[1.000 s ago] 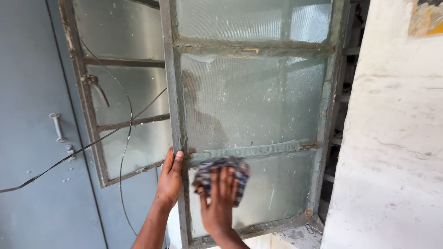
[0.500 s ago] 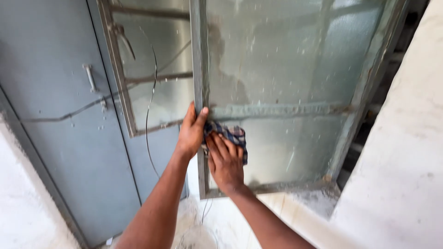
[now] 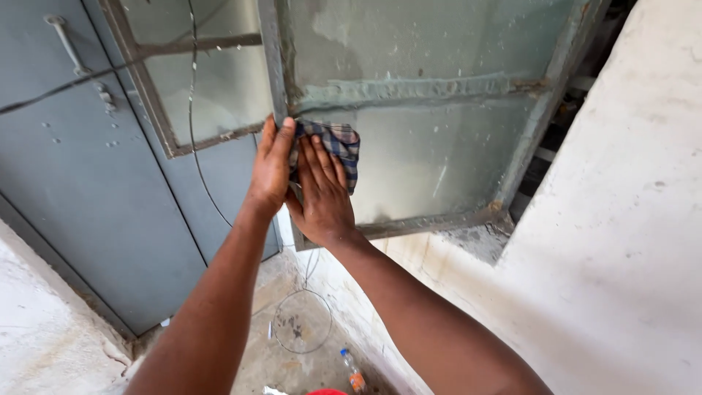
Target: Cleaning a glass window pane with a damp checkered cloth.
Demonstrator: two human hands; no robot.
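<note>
Both hands work the window: left hand (image 3: 270, 164) wraps its fingers round the frame (image 3: 274, 66), steadying it, while right hand (image 3: 322, 194) presses spread fingers on the checked cloth (image 3: 340, 143) against the glass (image 3: 424, 164).

Both arms stretched up and forward from bottom of view, left hand (image 3: 269, 167) upright with fingers (image 3: 281, 139) curled round an edge and thumb tucked behind, right hand (image 3: 320, 192) right next to it, palm pressed flat, fingers spread and pointing up.
</note>
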